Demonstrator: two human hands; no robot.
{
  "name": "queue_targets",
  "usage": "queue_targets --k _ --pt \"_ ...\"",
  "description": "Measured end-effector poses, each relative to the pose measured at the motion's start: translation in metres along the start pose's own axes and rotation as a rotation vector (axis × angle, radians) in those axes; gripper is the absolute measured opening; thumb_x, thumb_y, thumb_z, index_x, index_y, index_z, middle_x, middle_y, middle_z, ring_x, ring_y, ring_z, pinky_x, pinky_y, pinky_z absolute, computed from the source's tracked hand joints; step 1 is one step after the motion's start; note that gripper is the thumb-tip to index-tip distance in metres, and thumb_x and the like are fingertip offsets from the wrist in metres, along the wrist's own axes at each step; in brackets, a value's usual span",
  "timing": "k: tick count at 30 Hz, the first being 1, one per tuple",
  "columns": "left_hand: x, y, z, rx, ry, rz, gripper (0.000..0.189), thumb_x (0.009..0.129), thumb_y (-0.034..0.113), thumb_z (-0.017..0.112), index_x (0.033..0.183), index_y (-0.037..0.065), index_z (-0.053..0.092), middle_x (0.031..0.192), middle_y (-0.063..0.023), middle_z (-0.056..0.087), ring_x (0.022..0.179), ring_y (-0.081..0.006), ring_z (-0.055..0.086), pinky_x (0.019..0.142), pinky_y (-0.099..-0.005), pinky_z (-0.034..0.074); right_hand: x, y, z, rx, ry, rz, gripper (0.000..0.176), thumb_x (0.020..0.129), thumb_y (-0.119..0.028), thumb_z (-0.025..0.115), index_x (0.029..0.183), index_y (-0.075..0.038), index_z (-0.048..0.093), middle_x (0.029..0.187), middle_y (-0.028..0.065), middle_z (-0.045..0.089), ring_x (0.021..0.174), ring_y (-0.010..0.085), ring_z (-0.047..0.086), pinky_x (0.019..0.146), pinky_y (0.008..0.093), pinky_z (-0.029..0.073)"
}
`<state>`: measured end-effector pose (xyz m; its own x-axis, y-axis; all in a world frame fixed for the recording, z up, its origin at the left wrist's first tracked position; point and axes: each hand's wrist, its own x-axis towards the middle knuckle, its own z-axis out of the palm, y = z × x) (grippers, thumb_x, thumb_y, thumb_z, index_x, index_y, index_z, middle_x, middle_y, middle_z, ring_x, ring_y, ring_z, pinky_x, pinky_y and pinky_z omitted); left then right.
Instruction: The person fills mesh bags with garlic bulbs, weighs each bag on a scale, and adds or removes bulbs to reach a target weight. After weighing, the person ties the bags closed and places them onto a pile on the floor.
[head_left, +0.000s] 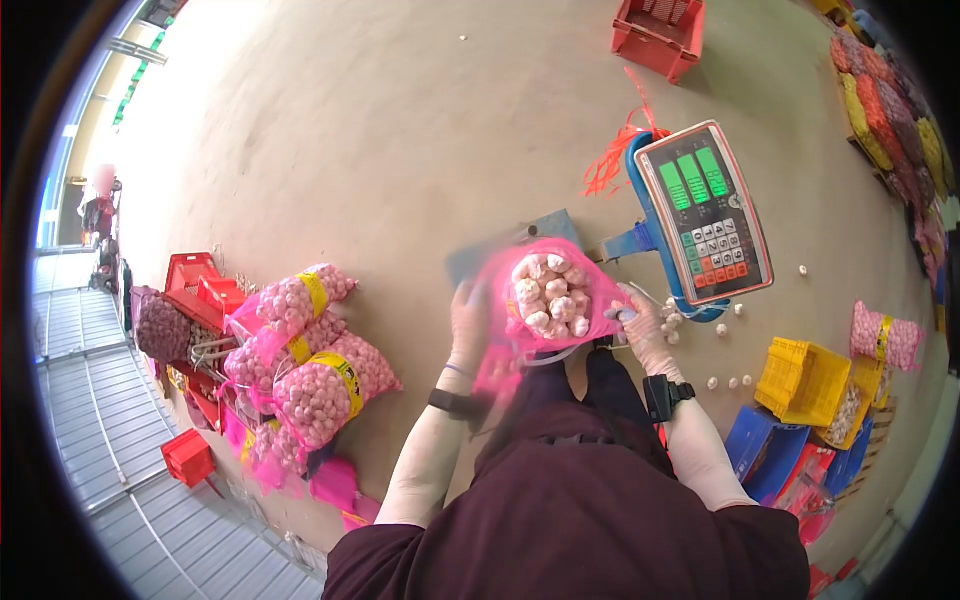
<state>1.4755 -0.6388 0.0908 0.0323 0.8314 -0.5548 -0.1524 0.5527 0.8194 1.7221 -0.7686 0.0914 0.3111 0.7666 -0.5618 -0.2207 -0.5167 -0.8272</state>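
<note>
A pink mesh bag [593,325] stands in front of me with its mouth spread, and white garlic bulbs [553,296] show inside it. My right hand [645,325], in a pale glove, is closed on the bag's right edge. At the left edge is my left hand [468,325], also gloved; motion smears its fingers, so their grip on the mesh cannot be made out. The bag hides most of the blue-grey scale platform [475,255]. Just beyond my right hand, the scale's display panel [705,212] shows green screens and a keypad.
Filled pink garlic bags [325,400] are heaped at left beside red crates [188,457]. Loose bulbs [721,329] lie on the floor at right, near a yellow crate [803,382] and a blue crate [762,450]. Red ties [612,160] hang behind the display. Another person [98,212] is far left.
</note>
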Motion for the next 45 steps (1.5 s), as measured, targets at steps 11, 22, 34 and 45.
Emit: queue_targets --k 11,22,34,45 --pt "0.006 -0.005 -0.023 0.046 0.071 0.155 0.016 0.085 0.025 0.054 0.073 0.015 0.05 0.055 0.0069 0.041 0.039 -0.0048 0.032 0.035 -0.022 0.025 0.001 0.012 0.05 -0.09 -0.021 -0.166 0.018 0.078 0.001 0.05 0.093 -0.001 0.059 0.084 0.0077 0.062 0.08 0.0153 0.059 0.07 0.0268 0.046" --pt "-0.011 0.019 -0.001 -0.454 0.043 -0.23 0.034 0.084 0.03 0.058 0.059 0.02 0.037 0.047 0.0071 0.028 0.036 -0.008 0.022 0.034 -0.0223 0.016 0.014 -0.067 0.08 0.098 -0.04 -0.273 0.012 0.082 -0.008 0.047 0.089 -0.008 0.057 0.073 -0.0007 0.059 0.042 0.0005 0.034 0.038 0.0162 0.027" --pt "-0.009 -0.021 -0.029 -0.331 0.266 -0.206 0.02 0.087 0.028 0.052 0.071 0.016 0.048 0.061 0.0037 0.047 0.046 -0.0109 0.04 0.041 -0.0262 0.035 0.03 -0.07 0.081 -0.006 -0.148 -0.211 0.017 0.082 -0.002 0.045 0.094 -0.007 0.057 0.072 -0.0016 0.057 0.045 0.001 0.038 0.039 0.0164 0.03" --pt "-0.032 -0.018 -0.024 -0.329 0.238 -0.195 0.023 0.084 0.027 0.054 0.065 0.019 0.044 0.053 0.0074 0.038 0.04 -0.0077 0.032 0.037 -0.0228 0.027 0.031 -0.053 0.02 0.102 -0.037 -0.091 0.023 0.082 -0.001 0.045 0.101 -0.01 0.055 0.076 -0.0015 0.06 0.049 0.0012 0.04 0.04 0.0139 0.03"
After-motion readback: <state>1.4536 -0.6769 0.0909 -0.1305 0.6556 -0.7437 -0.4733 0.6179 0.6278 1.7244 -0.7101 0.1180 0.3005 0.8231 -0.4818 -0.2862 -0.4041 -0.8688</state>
